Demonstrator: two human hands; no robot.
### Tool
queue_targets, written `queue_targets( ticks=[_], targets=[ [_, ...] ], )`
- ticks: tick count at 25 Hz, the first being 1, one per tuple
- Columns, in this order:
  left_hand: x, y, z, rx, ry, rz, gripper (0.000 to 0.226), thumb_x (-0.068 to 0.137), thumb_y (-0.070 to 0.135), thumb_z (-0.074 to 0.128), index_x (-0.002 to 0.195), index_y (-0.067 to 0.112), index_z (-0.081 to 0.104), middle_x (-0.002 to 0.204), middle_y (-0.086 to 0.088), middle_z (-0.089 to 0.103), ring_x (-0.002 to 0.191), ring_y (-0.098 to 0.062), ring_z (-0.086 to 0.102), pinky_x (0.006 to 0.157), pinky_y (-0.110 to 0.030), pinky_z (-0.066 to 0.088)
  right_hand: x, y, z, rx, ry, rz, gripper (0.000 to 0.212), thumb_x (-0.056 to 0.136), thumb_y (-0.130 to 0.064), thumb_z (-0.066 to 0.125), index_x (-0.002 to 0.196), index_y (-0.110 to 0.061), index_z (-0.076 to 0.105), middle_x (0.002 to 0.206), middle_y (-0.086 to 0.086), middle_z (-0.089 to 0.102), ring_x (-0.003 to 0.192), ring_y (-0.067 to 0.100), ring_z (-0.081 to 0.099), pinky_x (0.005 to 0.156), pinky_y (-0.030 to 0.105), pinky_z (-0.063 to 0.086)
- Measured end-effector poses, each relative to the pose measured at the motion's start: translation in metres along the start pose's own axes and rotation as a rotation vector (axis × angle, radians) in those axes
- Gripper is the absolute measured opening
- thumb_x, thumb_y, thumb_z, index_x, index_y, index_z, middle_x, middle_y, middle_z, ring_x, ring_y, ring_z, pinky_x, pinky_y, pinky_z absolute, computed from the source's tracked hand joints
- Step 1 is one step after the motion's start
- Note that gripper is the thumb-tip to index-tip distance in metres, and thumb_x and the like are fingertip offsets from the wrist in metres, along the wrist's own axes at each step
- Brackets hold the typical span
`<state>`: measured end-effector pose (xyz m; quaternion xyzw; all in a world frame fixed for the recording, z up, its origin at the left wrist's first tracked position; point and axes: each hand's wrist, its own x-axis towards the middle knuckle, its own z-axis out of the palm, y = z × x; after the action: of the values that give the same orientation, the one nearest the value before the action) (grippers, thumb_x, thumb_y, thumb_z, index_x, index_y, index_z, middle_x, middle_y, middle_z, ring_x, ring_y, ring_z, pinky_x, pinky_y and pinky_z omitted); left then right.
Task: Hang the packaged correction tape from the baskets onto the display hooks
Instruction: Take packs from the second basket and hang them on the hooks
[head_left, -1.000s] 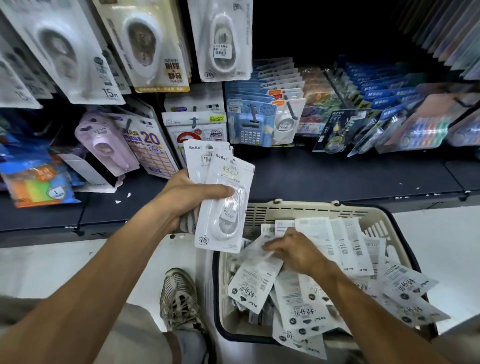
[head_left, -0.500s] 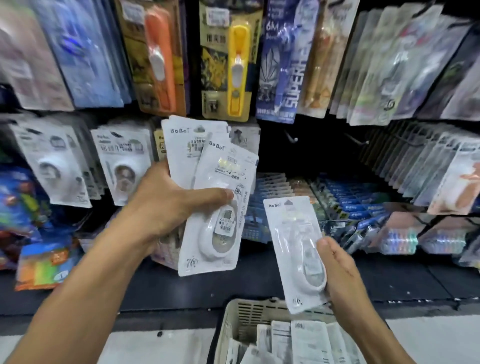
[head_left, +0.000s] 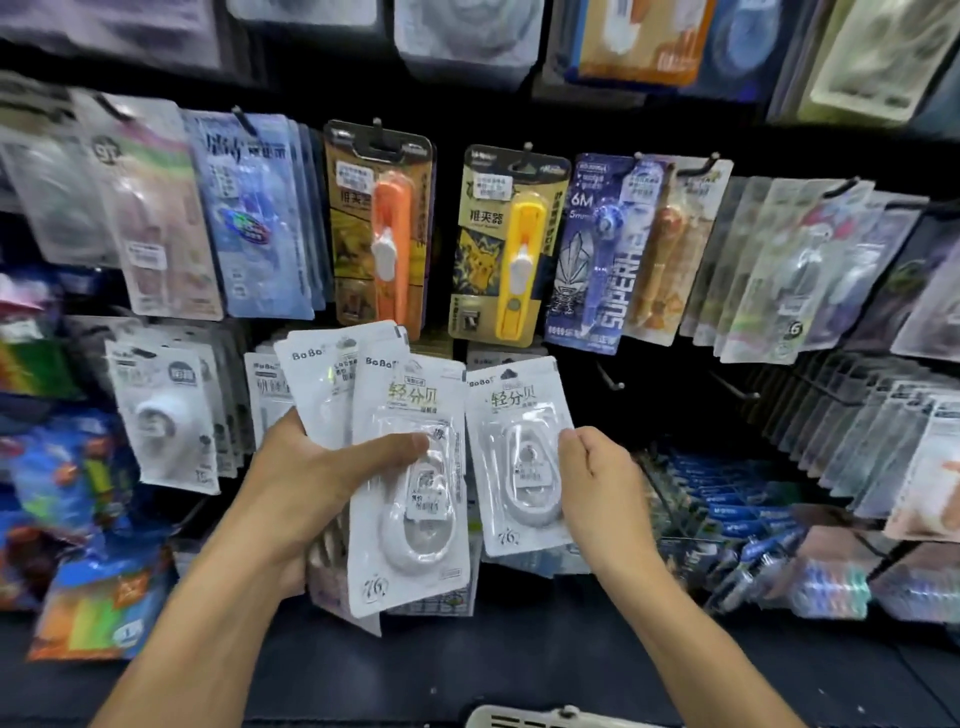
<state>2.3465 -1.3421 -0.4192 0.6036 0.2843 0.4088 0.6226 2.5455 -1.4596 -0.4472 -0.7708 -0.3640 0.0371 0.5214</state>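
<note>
Dark display wall (head_left: 675, 415), carrying rows of hooked blister packs. Middle row, left to right: orange tool pack (head_left: 382, 228), yellow tool pack (head_left: 506, 244), blue pen-shaped pack (head_left: 597, 254). Lower left: hanging white correction tape packs (head_left: 161, 415). Right of centre: two bare hooks (head_left: 610, 376), near each other. Below: dark ledge (head_left: 467, 660), bearing colourful packs (head_left: 98, 608) at its left end.

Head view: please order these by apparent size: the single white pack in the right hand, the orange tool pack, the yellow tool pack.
1. Orange tool pack and yellow tool pack: look alike, unranked.
2. Single white pack in the right hand: slightly smaller, though nearer the camera.
</note>
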Motion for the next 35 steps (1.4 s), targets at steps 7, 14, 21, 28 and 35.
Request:
queue_targets(
  ticks=[7,14,21,28,35],
  targets=[
    [0.003,0.002,-0.005,-0.026,-0.018,0.015,0.052,0.042,0.030,0.090,0.092,0.021,0.080,0.090,-0.002,0.082,0.077,-0.020,0.080,0.051,-0.023,0.058,-0.010,-0.008,0.003,-0.196,0.105,0.089,0.044,0.105,-0.030,0.040,0.063,-0.018,0.041,0.064,0.000,0.052,0.063,0.023,0.049,0.056,0.036,0.031],
    [0.005,-0.003,-0.005,-0.026,-0.042,0.022,0.060,0.037,0.029,0.100,0.093,0.031,0.080,0.091,0.001,0.082,0.080,-0.019,0.080,0.060,-0.027,0.061,0.001,-0.005,0.001,-0.236,0.218,0.097,0.030,0.100,-0.030,0.047,0.071,-0.023,0.052,0.062,-0.004,0.056,0.059,0.019,0.052,0.052,0.033,0.035],
    [0.010,-0.016,0.007,-0.017,-0.011,-0.029,0.039,0.064,0.018,0.093,0.100,0.018,0.078,0.092,0.002,0.082,0.082,-0.019,0.080,0.062,-0.028,0.062,-0.002,-0.004,0.018,0.025,0.082,-0.101,0.022,0.096,-0.047,0.060,0.109,-0.033,0.049,0.103,-0.012,0.062,0.090,0.013,0.062,0.078,0.033,0.052],
    [0.013,-0.020,0.019,-0.158,-0.137,-0.139,0.071,0.037,0.059,0.099,0.100,0.033,0.080,0.105,-0.008,0.081,0.097,-0.031,0.078,0.084,-0.049,0.061,-0.030,-0.016,0.012,0.714,-0.273,-0.007,0.043,0.067,-0.033,0.090,0.104,-0.030,0.068,0.103,-0.002,0.076,0.080,0.021,0.073,0.064,0.030,0.059],
    [0.013,-0.013,0.011,-0.159,0.049,-0.094,0.070,0.044,0.044,0.091,0.108,0.022,0.074,0.094,-0.001,0.082,0.082,-0.023,0.080,0.057,-0.030,0.061,-0.011,0.009,-0.006,0.572,0.010,0.061,0.023,0.086,-0.022,0.077,0.095,-0.043,0.078,0.104,-0.015,0.076,0.098,0.006,0.071,0.077,0.019,0.054]
  ],
)
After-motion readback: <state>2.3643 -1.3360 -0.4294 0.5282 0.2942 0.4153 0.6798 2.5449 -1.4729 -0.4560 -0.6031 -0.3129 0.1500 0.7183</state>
